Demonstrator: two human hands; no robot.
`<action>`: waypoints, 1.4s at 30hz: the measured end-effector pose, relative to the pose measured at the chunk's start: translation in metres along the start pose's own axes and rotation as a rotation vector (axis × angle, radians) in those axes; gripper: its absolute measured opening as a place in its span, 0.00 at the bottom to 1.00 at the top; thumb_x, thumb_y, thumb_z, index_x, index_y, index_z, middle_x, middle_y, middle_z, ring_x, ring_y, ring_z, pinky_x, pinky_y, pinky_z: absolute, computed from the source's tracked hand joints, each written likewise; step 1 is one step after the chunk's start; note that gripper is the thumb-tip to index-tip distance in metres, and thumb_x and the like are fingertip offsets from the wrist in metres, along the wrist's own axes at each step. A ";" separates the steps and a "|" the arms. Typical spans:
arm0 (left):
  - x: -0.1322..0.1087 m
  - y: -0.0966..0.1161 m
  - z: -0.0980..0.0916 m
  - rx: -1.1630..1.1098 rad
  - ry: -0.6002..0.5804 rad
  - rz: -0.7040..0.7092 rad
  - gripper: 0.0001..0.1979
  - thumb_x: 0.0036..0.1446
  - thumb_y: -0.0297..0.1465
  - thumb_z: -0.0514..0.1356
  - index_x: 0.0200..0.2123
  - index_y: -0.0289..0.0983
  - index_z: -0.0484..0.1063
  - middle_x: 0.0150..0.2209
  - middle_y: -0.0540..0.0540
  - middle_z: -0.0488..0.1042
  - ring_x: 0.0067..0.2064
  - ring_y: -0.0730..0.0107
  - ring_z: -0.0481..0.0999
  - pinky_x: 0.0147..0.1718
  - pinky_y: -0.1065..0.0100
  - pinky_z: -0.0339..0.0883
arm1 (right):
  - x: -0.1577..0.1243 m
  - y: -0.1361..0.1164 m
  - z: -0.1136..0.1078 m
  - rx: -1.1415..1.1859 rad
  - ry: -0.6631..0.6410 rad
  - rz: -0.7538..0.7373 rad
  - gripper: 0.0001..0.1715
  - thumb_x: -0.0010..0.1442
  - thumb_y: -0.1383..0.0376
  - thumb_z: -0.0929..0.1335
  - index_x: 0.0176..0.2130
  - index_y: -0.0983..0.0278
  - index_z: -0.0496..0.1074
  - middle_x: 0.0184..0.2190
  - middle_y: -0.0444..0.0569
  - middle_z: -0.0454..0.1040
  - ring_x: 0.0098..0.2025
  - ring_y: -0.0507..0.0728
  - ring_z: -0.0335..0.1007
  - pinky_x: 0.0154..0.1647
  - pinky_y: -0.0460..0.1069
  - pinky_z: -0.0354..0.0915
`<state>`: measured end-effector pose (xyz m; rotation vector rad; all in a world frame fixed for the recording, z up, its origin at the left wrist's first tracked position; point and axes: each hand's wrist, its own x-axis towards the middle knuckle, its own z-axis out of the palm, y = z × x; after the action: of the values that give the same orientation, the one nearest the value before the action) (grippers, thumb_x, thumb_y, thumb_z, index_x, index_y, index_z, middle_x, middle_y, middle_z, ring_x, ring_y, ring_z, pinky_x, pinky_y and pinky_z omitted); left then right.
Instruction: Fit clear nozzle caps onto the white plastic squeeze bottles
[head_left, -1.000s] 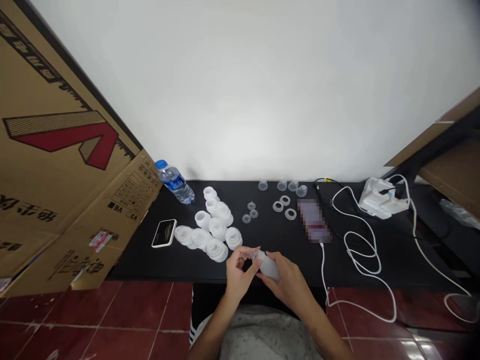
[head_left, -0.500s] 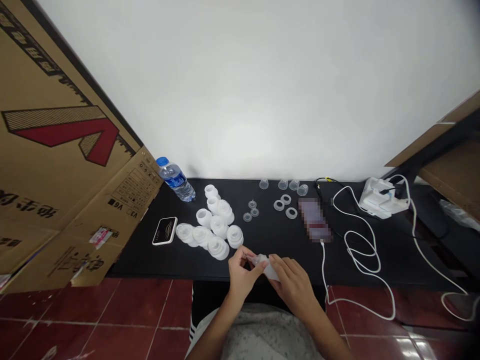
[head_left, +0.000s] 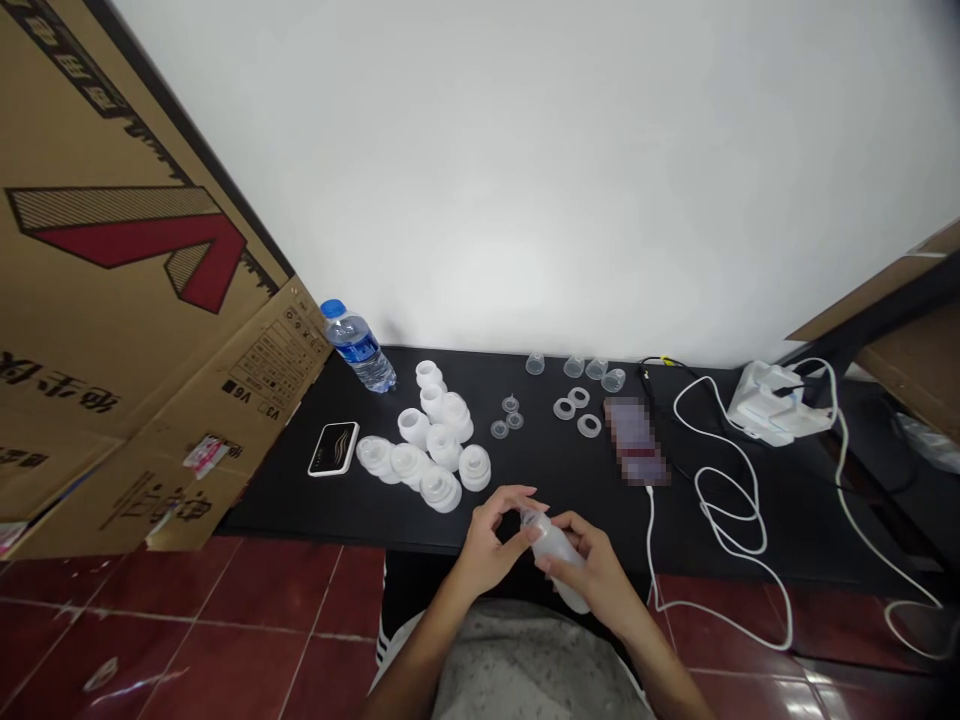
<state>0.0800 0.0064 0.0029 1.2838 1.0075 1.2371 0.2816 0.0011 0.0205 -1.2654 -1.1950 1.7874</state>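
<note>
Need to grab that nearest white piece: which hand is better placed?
Left, probably. The left hand sits closer to the white piece, its fingers loosely open, while the right hand wraps the plastic bottle and sits farther off.

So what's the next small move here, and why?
Probably close the left hand onto the neck of the frosted plastic bottle: the right hand alone seems to grip its body, tilted, while the left hand's curled fingers sit beside the neck, apparently not gripping. Steadying it there looks safest.
</note>
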 end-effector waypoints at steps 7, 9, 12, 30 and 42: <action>0.000 0.006 -0.004 -0.210 -0.194 -0.082 0.37 0.69 0.54 0.65 0.74 0.44 0.67 0.61 0.33 0.82 0.47 0.54 0.84 0.38 0.65 0.76 | -0.008 -0.009 0.018 0.350 -0.068 0.095 0.36 0.56 0.41 0.82 0.50 0.63 0.77 0.35 0.50 0.83 0.24 0.54 0.75 0.24 0.47 0.74; 0.003 0.009 -0.006 -0.185 -0.249 -0.125 0.35 0.70 0.57 0.62 0.69 0.42 0.75 0.56 0.34 0.84 0.42 0.56 0.84 0.37 0.64 0.76 | -0.010 -0.013 0.022 0.359 -0.040 0.112 0.35 0.58 0.40 0.80 0.49 0.63 0.78 0.33 0.51 0.83 0.26 0.55 0.76 0.24 0.48 0.74; 0.007 0.013 -0.008 -0.134 -0.260 -0.149 0.35 0.70 0.60 0.59 0.60 0.38 0.83 0.47 0.36 0.86 0.36 0.59 0.83 0.36 0.64 0.75 | -0.011 -0.016 0.023 0.303 -0.028 0.140 0.35 0.59 0.37 0.78 0.45 0.63 0.78 0.33 0.53 0.83 0.27 0.57 0.77 0.25 0.50 0.74; 0.009 -0.008 0.000 -0.072 0.034 0.023 0.24 0.59 0.52 0.75 0.45 0.37 0.84 0.41 0.42 0.80 0.41 0.60 0.77 0.42 0.65 0.71 | -0.010 0.001 0.018 -0.979 0.533 -0.799 0.17 0.75 0.54 0.72 0.56 0.62 0.76 0.38 0.55 0.82 0.37 0.65 0.81 0.40 0.58 0.77; 0.008 0.008 -0.012 -0.086 -0.138 -0.027 0.35 0.66 0.63 0.62 0.54 0.38 0.86 0.50 0.34 0.83 0.50 0.49 0.81 0.47 0.57 0.75 | -0.007 -0.011 0.024 0.049 -0.061 -0.037 0.37 0.63 0.33 0.74 0.46 0.63 0.77 0.34 0.51 0.82 0.26 0.57 0.77 0.28 0.51 0.74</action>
<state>0.0688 0.0151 0.0108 1.2665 0.8615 1.1434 0.2616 -0.0085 0.0361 -1.1610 -1.1929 1.8295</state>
